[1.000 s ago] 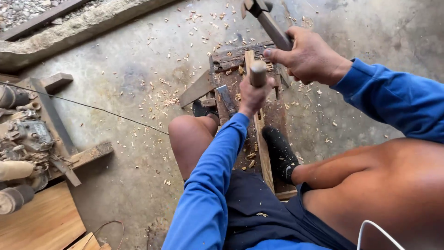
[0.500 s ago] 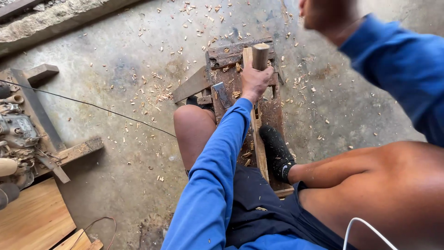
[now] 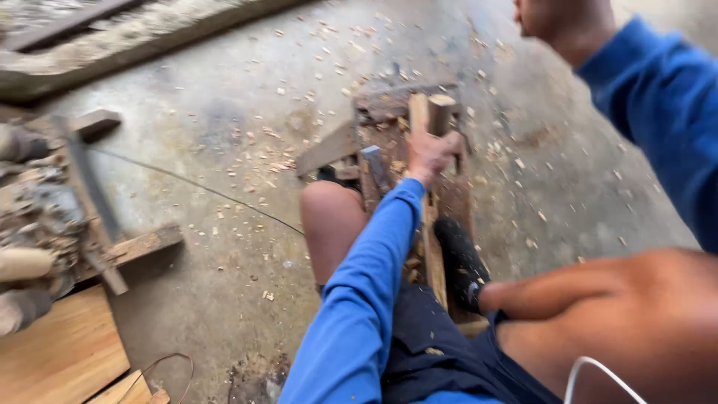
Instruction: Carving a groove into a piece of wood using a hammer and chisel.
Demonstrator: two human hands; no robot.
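Note:
My left hand (image 3: 428,155) is closed around an upright round wooden piece (image 3: 441,111) that stands on a worn wooden work block (image 3: 389,112). A narrow wooden strip (image 3: 431,251) runs from the block back between my legs. My black shoe (image 3: 460,263) rests beside the strip. My right hand (image 3: 550,21) is raised high at the top edge in a blue sleeve, fingers curled. The hammer it held a second ago is out of frame. A dark metal tool (image 3: 374,166) lies on the block left of my left hand.
Wood chips are scattered over the concrete floor (image 3: 224,135). Timber offcuts (image 3: 138,245) and rusty machine parts (image 3: 34,209) lie at the left. A pale board (image 3: 60,352) sits at bottom left. A thin wire (image 3: 194,187) crosses the floor, and a white cable (image 3: 591,370) hangs at bottom right.
My right hand swung the hammer up from above the block and out past the top edge. My left hand stayed on the upright wooden piece.

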